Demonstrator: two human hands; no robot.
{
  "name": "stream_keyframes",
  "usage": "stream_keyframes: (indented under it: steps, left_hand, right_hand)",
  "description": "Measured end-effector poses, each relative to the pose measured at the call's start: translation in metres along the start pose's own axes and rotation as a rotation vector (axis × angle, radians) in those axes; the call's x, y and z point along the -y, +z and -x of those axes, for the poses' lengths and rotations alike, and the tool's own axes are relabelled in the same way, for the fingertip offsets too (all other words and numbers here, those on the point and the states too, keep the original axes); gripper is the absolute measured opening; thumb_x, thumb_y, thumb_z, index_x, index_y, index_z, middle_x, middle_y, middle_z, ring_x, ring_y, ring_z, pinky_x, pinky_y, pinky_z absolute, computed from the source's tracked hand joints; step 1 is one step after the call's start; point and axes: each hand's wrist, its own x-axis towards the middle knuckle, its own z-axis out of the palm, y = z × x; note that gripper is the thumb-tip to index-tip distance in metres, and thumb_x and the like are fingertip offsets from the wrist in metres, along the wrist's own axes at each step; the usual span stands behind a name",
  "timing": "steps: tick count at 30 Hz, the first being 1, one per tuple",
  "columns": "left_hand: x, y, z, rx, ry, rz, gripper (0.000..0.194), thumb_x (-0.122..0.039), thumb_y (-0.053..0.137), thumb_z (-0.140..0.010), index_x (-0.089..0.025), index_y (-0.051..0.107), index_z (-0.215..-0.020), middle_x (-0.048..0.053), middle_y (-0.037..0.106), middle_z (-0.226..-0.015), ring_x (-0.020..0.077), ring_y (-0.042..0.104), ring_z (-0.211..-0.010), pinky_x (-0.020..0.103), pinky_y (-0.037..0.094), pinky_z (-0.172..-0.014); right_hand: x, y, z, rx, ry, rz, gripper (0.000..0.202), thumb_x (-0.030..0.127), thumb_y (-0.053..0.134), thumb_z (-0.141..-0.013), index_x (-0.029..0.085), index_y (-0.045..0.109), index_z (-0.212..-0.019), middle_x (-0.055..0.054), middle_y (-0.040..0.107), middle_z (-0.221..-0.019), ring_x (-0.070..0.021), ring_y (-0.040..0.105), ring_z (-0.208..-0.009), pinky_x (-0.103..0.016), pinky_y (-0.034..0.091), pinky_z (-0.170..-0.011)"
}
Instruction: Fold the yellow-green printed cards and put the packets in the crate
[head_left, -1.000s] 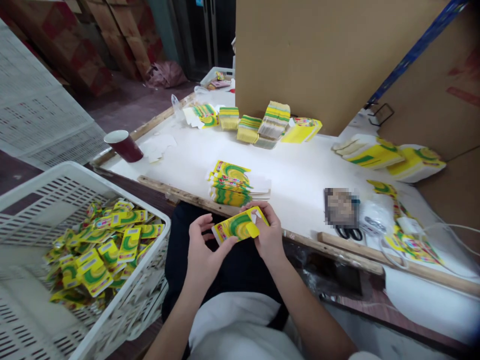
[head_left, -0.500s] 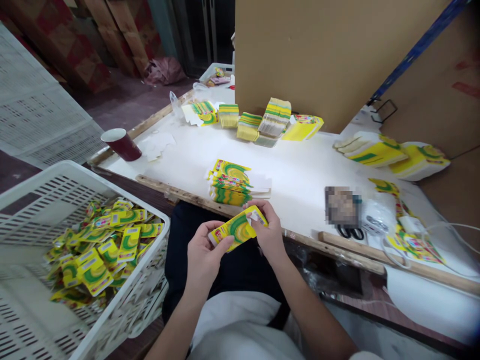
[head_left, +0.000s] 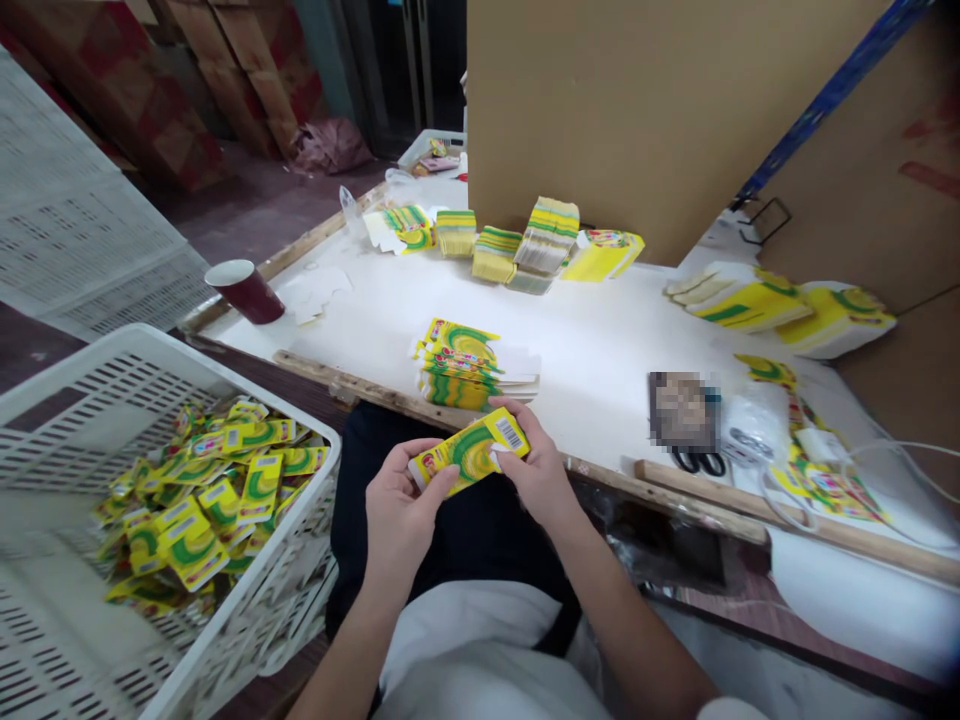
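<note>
A yellow and green printed carton (head_left: 474,452) is held slantwise between both hands over my lap. My left hand (head_left: 406,500) grips its lower left end, thumb on the printed face and fingers behind. At the upper right end, my right hand (head_left: 534,468) pinches it beside the barcode, with a small white bit showing under the thumb. Just beyond the hands, a pile of flattened yellow cartons (head_left: 459,365) lies at the table's near edge. To the left, a white plastic crate (head_left: 296,425) holds many yellow and green packets (head_left: 191,545).
A dark red cup (head_left: 251,293) lies tilted at the table's left side. Stacks of cartons (head_left: 551,235) line the back against a big cardboard sheet (head_left: 660,120). On the right are black-handled scissors (head_left: 699,462), a white cable and a wooden strip (head_left: 697,482) along the edge.
My right thumb has slid down off the barcode, which now shows fully. Both hands and the carton have shifted slightly left.
</note>
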Motion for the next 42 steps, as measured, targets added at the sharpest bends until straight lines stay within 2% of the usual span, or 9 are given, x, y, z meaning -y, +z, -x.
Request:
stream_keyframes:
  steps: [3, 5, 9, 11, 16, 23, 31, 38, 42]
  left_hand:
    - [0.0, 0.003, 0.005, 0.025, -0.024, -0.004, 0.036, -0.029, 0.072, -0.065, -0.014, 0.057, -0.094, 0.001, 0.067, -0.077, 0.0133, 0.063, -0.066, 0.024, 0.052, -0.062]
    - [0.001, 0.002, 0.005, 0.036, -0.033, 0.022, 0.037, -0.028, 0.072, -0.064, -0.015, 0.057, -0.095, 0.001, 0.068, -0.077, 0.0133, 0.063, -0.066, 0.024, 0.052, -0.062]
    - [0.001, -0.002, 0.0, 0.037, -0.044, 0.088, 0.04, -0.028, 0.074, -0.062, -0.014, 0.058, -0.096, 0.002, 0.069, -0.077, 0.0143, 0.064, -0.067, 0.024, 0.052, -0.063]
    - [-0.001, -0.003, -0.002, 0.032, -0.048, 0.1, 0.042, -0.029, 0.075, -0.06, -0.013, 0.059, -0.096, 0.003, 0.069, -0.077, 0.0145, 0.064, -0.066, 0.024, 0.052, -0.062]
    - [-0.003, 0.0, -0.002, 0.036, -0.046, 0.11, 0.042, -0.029, 0.075, -0.06, -0.013, 0.058, -0.095, 0.003, 0.07, -0.079, 0.0147, 0.064, -0.066, 0.025, 0.053, -0.062]
    - [0.0, 0.0, -0.001, 0.051, -0.024, 0.026, 0.04, -0.031, 0.071, -0.065, -0.014, 0.057, -0.098, 0.002, 0.068, -0.077, 0.0149, 0.064, -0.066, 0.025, 0.052, -0.062]
    - [0.001, 0.003, 0.002, 0.048, -0.032, 0.021, 0.038, -0.03, 0.07, -0.066, -0.014, 0.058, -0.098, 0.004, 0.069, -0.08, 0.0161, 0.065, -0.07, 0.027, 0.052, -0.065]
    - [0.005, 0.01, 0.008, 0.083, -0.041, -0.016, 0.037, -0.031, 0.069, -0.068, -0.014, 0.056, -0.099, 0.004, 0.068, -0.08, 0.0151, 0.064, -0.069, 0.026, 0.053, -0.064]
    - [0.006, 0.008, 0.007, 0.083, -0.035, 0.004, 0.038, -0.03, 0.07, -0.068, -0.014, 0.056, -0.099, 0.003, 0.068, -0.079, 0.0139, 0.063, -0.068, 0.024, 0.053, -0.064]
  right_hand:
    - [-0.002, -0.002, 0.001, -0.024, -0.022, -0.012, 0.04, 0.017, 0.054, -0.077, 0.024, 0.049, -0.115, -0.001, 0.062, -0.096, -0.0162, 0.06, -0.084, -0.027, 0.048, -0.076]
    - [0.0, -0.007, 0.001, 0.059, -0.029, -0.058, 0.041, 0.02, 0.055, -0.078, 0.025, 0.047, -0.118, -0.003, 0.061, -0.103, -0.0179, 0.06, -0.091, -0.031, 0.048, -0.083]
    - [0.007, -0.02, 0.002, 0.316, 0.018, -0.109, 0.067, 0.025, 0.065, -0.073, 0.026, 0.033, -0.132, -0.007, 0.055, -0.117, -0.0202, 0.058, -0.096, -0.035, 0.048, -0.084]
    - [0.009, -0.024, 0.003, 0.353, 0.045, -0.085, 0.076, 0.025, 0.068, -0.071, 0.026, 0.029, -0.136, -0.007, 0.054, -0.118, -0.0194, 0.057, -0.095, -0.033, 0.049, -0.081]
    - [0.003, -0.024, 0.003, 0.255, 0.026, -0.063, 0.073, 0.027, 0.069, -0.07, 0.026, 0.033, -0.134, -0.004, 0.055, -0.112, -0.0161, 0.057, -0.089, -0.026, 0.049, -0.075]
    - [0.0, -0.013, 0.006, 0.179, -0.002, -0.079, 0.073, 0.024, 0.073, -0.066, 0.027, 0.036, -0.129, -0.003, 0.056, -0.103, -0.017, 0.057, -0.088, -0.028, 0.05, -0.077]
    - [0.011, -0.02, 0.006, 0.227, 0.013, 0.006, 0.058, 0.021, 0.061, -0.075, 0.028, 0.039, -0.128, -0.002, 0.053, -0.104, -0.0154, 0.055, -0.084, -0.026, 0.049, -0.073]
    - [0.003, -0.01, 0.004, -0.047, -0.072, 0.171, 0.04, 0.014, 0.053, -0.074, 0.023, 0.052, -0.113, 0.001, 0.054, -0.087, -0.0117, 0.049, -0.066, -0.023, 0.043, -0.058]
    - [0.004, -0.007, 0.004, -0.092, -0.107, 0.213, 0.037, 0.016, 0.052, -0.074, 0.023, 0.053, -0.111, 0.0, 0.055, -0.087, -0.0119, 0.048, -0.066, -0.023, 0.043, -0.059]
